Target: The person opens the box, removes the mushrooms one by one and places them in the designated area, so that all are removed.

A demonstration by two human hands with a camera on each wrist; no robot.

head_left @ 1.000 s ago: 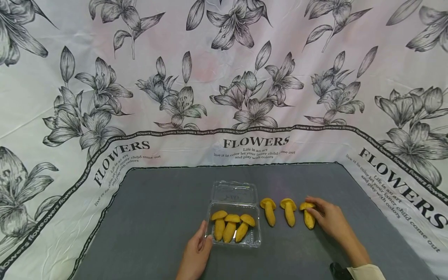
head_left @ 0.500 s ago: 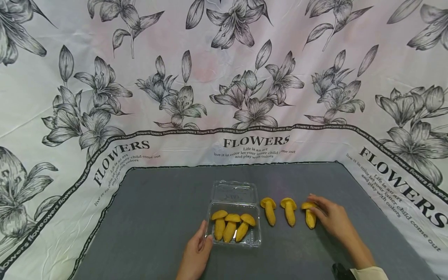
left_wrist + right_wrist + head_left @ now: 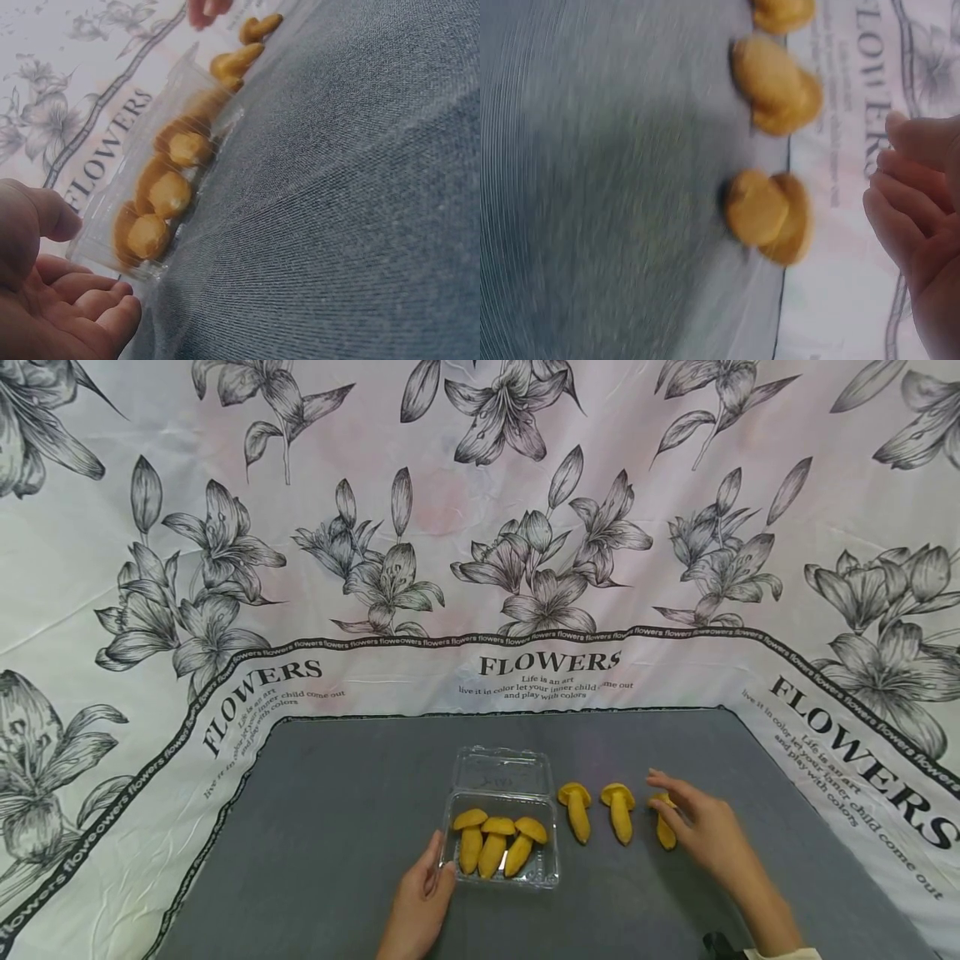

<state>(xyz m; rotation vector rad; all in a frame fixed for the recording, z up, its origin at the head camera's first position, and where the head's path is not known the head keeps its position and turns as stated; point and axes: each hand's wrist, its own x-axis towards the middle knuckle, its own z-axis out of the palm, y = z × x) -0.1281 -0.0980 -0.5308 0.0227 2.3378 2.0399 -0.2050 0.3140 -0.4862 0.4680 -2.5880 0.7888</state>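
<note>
A clear plastic clamshell box (image 3: 555, 860) lies with its lid raised, holding three yellow toy mushrooms (image 3: 492, 847). My left hand (image 3: 417, 897) rests against its left side, fingers loosely bent and touching the wall; the left wrist view shows thumb and fingers at that end of the box (image 3: 97, 255). To the right of the box, two more mushrooms (image 3: 620, 814) lie side by side. My right hand (image 3: 705, 827) hovers over a third mushroom (image 3: 664, 831), partly covering it. In the right wrist view, fingers (image 3: 900, 217) are apart from that mushroom (image 3: 756, 210).
Everything stands on a grey table cloth (image 3: 337, 827). Behind it and at both sides hangs a white curtain (image 3: 412, 677) with flower prints and lettering. A dark strap (image 3: 720, 946) shows by the right sleeve (image 3: 787, 954).
My right hand has released the rightmost mushroom; its fingers have spread and lifted slightly off it. The left hand and the box have stayed in place.
</note>
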